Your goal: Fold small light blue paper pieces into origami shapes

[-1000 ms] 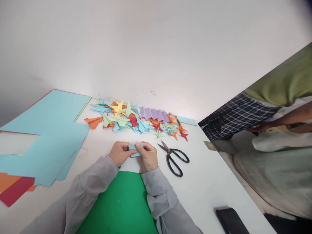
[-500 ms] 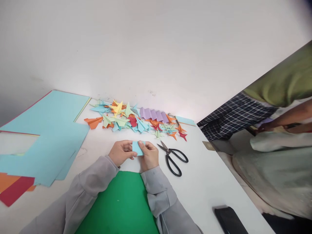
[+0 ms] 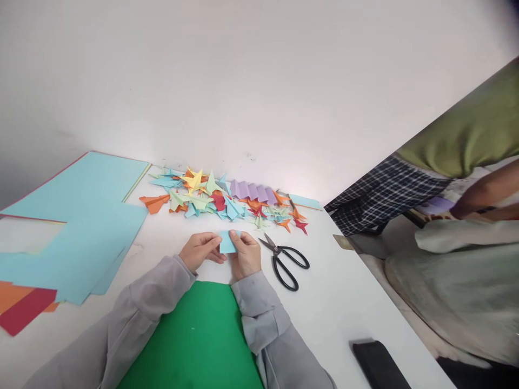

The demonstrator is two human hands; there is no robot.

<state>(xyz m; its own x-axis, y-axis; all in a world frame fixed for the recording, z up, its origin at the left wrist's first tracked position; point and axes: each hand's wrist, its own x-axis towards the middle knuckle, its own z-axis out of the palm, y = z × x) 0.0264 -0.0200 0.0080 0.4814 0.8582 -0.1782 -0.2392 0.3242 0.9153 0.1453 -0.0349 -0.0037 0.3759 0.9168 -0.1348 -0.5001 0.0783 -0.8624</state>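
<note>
A small piece of light blue paper (image 3: 227,243) is held up between my two hands, over the near part of the white table. My left hand (image 3: 199,250) pinches its left edge between thumb and fingers. My right hand (image 3: 246,256) grips its right side, with the thumb lying across the front and the fingers behind, mostly hidden. To the right of my right hand lie black-handled scissors (image 3: 279,253), their blades slightly apart. Beyond my hands, along the wall, is a heap of small folded paper planes (image 3: 198,201) in several colours, with a pleated purple paper (image 3: 252,191) among them.
Large light blue sheets (image 3: 109,227) cover the table's left side, with orange and red paper (image 3: 28,312) nearer me. A green surface (image 3: 194,340) lies beneath my forearms. A black phone-like object (image 3: 379,364) rests near the right edge. Another person's arm (image 3: 486,189) shows at the right.
My left thumb has shifted up toward the paper's left edge, and more of the paper's lower left shows. The whole view has shifted slightly.
</note>
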